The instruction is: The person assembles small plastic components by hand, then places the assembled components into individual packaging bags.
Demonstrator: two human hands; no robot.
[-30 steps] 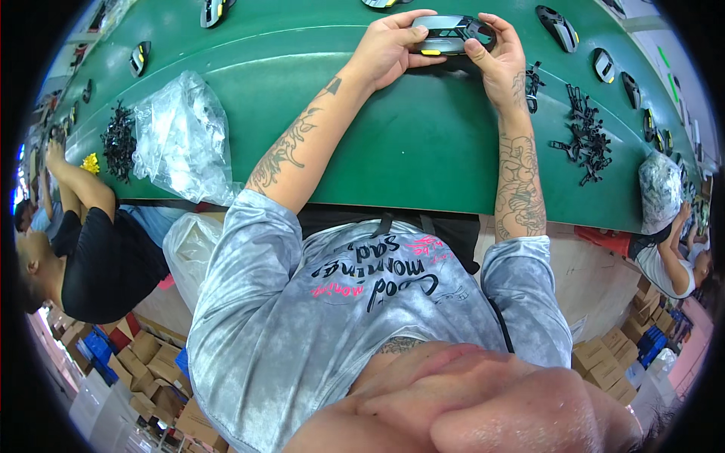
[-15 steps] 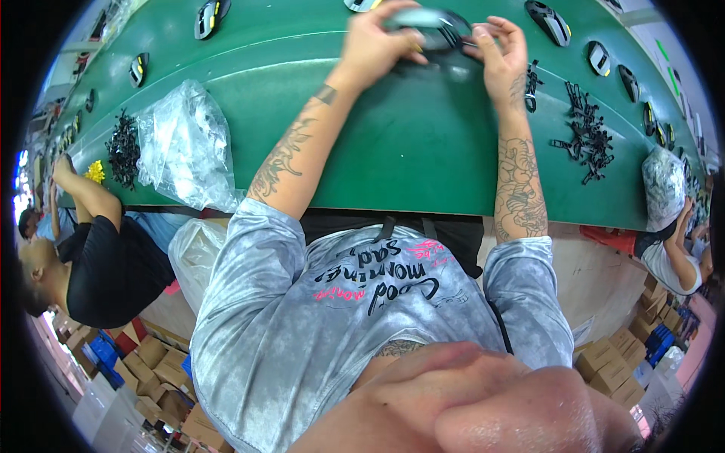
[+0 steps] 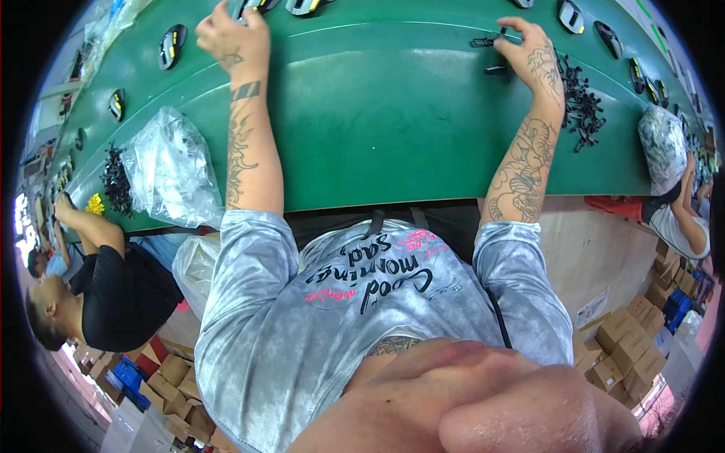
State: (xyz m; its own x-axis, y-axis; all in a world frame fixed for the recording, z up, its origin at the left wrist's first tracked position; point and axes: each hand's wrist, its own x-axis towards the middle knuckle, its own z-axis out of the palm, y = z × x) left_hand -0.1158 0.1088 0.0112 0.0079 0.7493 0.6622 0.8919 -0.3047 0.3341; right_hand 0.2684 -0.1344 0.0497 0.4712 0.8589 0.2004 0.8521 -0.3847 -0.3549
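My left hand is at the far left of the green table, fingers apart. Just past its fingertips lies a grey-and-black shell shaped like a computer mouse, partly cut off by the frame; whether they touch is unclear. My right hand bends its thumb and forefinger around a small black plastic part. Beside those fingertips are a flat black piece and another small black piece on the table. A heap of black plastic parts lies just right of my right wrist.
More mouse-like shells stand along the table, including one at left and one at right. A clear plastic bag rests near my left forearm. Co-workers sit on both sides, one in a black shirt. Cardboard boxes are stacked behind.
Both hands held a mouse-like shell together before. They have since parted: the left went left and no longer grips it, the right moved slightly right to the small black parts.
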